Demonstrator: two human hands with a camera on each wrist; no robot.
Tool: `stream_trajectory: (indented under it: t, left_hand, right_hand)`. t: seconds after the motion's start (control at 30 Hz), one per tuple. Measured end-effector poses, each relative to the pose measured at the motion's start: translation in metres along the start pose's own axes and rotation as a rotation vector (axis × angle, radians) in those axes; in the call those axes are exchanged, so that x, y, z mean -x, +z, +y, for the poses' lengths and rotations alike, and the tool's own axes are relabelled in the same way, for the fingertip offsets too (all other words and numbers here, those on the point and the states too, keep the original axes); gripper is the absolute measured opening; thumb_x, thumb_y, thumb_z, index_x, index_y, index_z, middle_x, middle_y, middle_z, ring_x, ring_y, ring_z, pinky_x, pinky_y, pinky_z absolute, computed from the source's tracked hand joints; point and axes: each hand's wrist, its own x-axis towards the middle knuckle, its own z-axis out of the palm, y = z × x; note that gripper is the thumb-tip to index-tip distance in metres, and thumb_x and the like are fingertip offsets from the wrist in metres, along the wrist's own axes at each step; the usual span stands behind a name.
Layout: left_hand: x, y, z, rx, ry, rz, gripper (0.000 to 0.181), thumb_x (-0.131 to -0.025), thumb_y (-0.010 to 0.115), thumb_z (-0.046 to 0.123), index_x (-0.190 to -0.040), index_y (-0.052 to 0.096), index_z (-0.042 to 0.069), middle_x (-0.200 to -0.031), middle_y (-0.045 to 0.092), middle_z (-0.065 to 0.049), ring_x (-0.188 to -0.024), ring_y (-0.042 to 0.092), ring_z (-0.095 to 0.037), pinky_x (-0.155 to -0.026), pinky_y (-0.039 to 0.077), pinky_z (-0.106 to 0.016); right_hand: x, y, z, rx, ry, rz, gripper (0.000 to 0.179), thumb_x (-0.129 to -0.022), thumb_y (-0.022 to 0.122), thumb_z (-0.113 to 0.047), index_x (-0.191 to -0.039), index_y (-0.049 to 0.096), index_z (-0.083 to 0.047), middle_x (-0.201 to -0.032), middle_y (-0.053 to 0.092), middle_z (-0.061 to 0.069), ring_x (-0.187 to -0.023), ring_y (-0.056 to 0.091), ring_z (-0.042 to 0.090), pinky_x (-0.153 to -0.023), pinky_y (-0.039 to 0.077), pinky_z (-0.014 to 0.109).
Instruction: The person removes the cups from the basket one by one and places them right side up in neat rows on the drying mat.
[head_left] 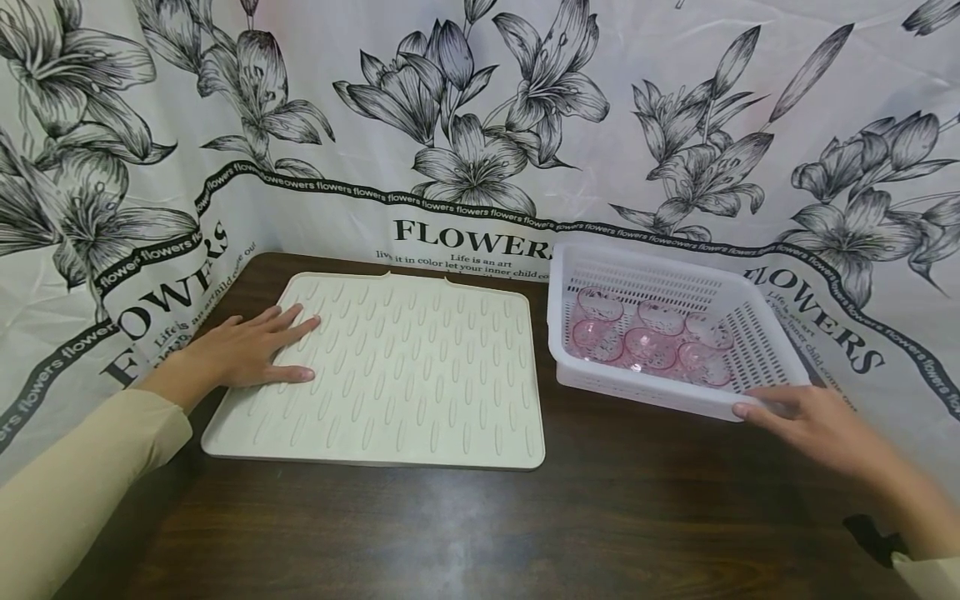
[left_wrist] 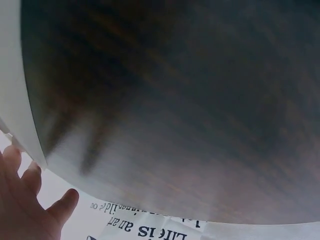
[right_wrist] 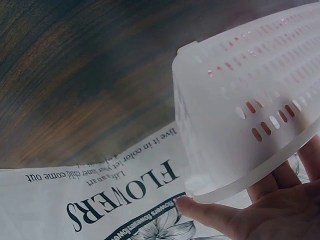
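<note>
On the left lies a cream drying mat (head_left: 397, 367) with rows of raised oval ridges. My left hand (head_left: 258, 346) rests on its left edge, fingers spread and straight. In the left wrist view that hand (left_wrist: 30, 200) shows at the lower left, beside the pale edge of the mat (left_wrist: 12, 75). A white slotted plastic basket (head_left: 645, 387) sits at the right with several clear pink round cups (head_left: 651, 346) inside. My right hand (head_left: 817, 425) grips its front right corner. In the right wrist view, fingers pass behind the rim of the basket (right_wrist: 215, 120).
Under everything is a dark wooden table (head_left: 420, 525). A white cloth (head_left: 480, 125) with black flower prints and lettering hangs close behind the mat and basket and along both sides. A small black object (head_left: 873, 533) shows by the right wrist.
</note>
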Motion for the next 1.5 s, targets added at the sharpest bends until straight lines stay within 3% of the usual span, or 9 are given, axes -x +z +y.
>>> stream_trajectory:
  t: [0.37, 0.57, 0.77, 0.87, 0.93, 1.03, 1.17, 1.43, 1.5]
  left_hand:
    - [-0.004, 0.000, 0.000, -0.009, 0.008, 0.012, 0.101, -0.085, 0.047, 0.080, -0.159, 0.025, 0.016, -0.162, 0.017, -0.025, -0.145, 0.018, -0.052, -0.104, 0.016, -0.079]
    - [-0.003, -0.003, 0.000, 0.000, 0.027, 0.014, 0.098, -0.086, 0.049, 0.078, -0.158, 0.026, 0.015, -0.161, 0.018, -0.026, -0.144, 0.019, -0.053, -0.103, 0.017, -0.079]
    - [-0.001, -0.004, 0.001, 0.005, 0.026, 0.014, 0.098, -0.086, 0.050, 0.077, -0.158, 0.027, 0.014, -0.161, 0.018, -0.027, -0.143, 0.019, -0.054, -0.103, 0.017, -0.080]
    - [-0.002, -0.004, 0.000, 0.009, 0.026, 0.010, 0.098, -0.086, 0.050, 0.077, -0.158, 0.027, 0.015, -0.161, 0.018, -0.026, -0.144, 0.019, -0.054, -0.103, 0.016, -0.080]
    - [-0.002, -0.004, 0.000, 0.011, 0.027, 0.009, 0.098, -0.086, 0.050, 0.078, -0.158, 0.027, 0.015, -0.161, 0.018, -0.026, -0.144, 0.018, -0.054, -0.103, 0.016, -0.079]
    - [-0.002, -0.003, 0.000, 0.009, 0.025, 0.009, 0.098, -0.086, 0.050, 0.078, -0.158, 0.028, 0.015, -0.161, 0.018, -0.026, -0.144, 0.019, -0.054, -0.103, 0.017, -0.079]
    - [-0.001, -0.001, -0.001, 0.004, 0.017, 0.006, 0.099, -0.086, 0.049, 0.078, -0.158, 0.028, 0.014, -0.161, 0.018, -0.027, -0.143, 0.019, -0.054, -0.103, 0.019, -0.078]
    - [0.000, 0.000, -0.001, 0.027, 0.005, 0.000, 0.100, -0.084, 0.049, 0.079, -0.158, 0.028, 0.014, -0.161, 0.017, -0.026, -0.144, 0.018, -0.054, -0.103, 0.016, -0.079]
    - [0.000, 0.000, -0.001, 0.022, 0.009, 0.005, 0.100, -0.085, 0.050, 0.079, -0.158, 0.028, 0.014, -0.161, 0.018, -0.026, -0.144, 0.018, -0.054, -0.103, 0.017, -0.079]
  right_hand:
    - [0.005, 0.002, 0.008, 0.013, -0.050, 0.069, 0.037, -0.086, 0.079, -0.030, -0.106, 0.076, 0.001, -0.092, 0.073, 0.020, -0.074, 0.063, 0.021, -0.060, 0.048, 0.035]
    - [0.009, 0.000, 0.015, 0.012, -0.106, 0.132, 0.035, -0.080, 0.084, -0.026, -0.105, 0.077, -0.002, -0.096, 0.074, 0.022, -0.086, 0.069, 0.033, -0.065, 0.050, 0.031]
    - [0.010, -0.003, 0.020, -0.016, -0.123, 0.106, 0.035, -0.081, 0.083, -0.024, -0.109, 0.076, -0.003, -0.102, 0.073, 0.022, -0.089, 0.063, 0.002, -0.069, 0.048, 0.018]
    - [0.008, -0.012, 0.017, -0.014, -0.100, 0.064, 0.040, -0.084, 0.081, -0.025, -0.115, 0.073, -0.002, -0.106, 0.071, 0.026, -0.087, 0.066, 0.015, -0.068, 0.052, 0.033]
    - [0.005, -0.019, 0.013, 0.002, -0.067, 0.042, 0.048, -0.086, 0.079, -0.029, -0.124, 0.068, -0.002, -0.088, 0.070, 0.024, -0.070, 0.062, 0.020, -0.058, 0.047, 0.035]
    - [-0.003, -0.032, 0.003, 0.009, -0.046, 0.025, 0.061, -0.086, 0.078, -0.031, -0.136, 0.059, -0.001, -0.097, 0.066, 0.032, -0.071, 0.061, 0.031, -0.060, 0.048, 0.043]
    - [-0.016, -0.041, -0.008, -0.052, -0.101, -0.024, 0.069, -0.087, 0.078, -0.026, -0.142, 0.049, 0.003, -0.133, 0.053, 0.037, -0.110, 0.056, 0.059, -0.085, 0.042, 0.073]
    - [-0.034, -0.043, -0.012, -0.089, -0.150, -0.126, 0.070, -0.086, 0.080, -0.023, -0.144, 0.049, -0.001, -0.133, 0.058, 0.028, -0.113, 0.062, 0.047, -0.082, 0.057, 0.041]
    - [-0.038, -0.042, -0.012, -0.077, -0.162, -0.142, 0.070, -0.085, 0.080, -0.023, -0.143, 0.050, 0.000, -0.131, 0.060, 0.027, -0.111, 0.063, 0.045, -0.082, 0.057, 0.042]
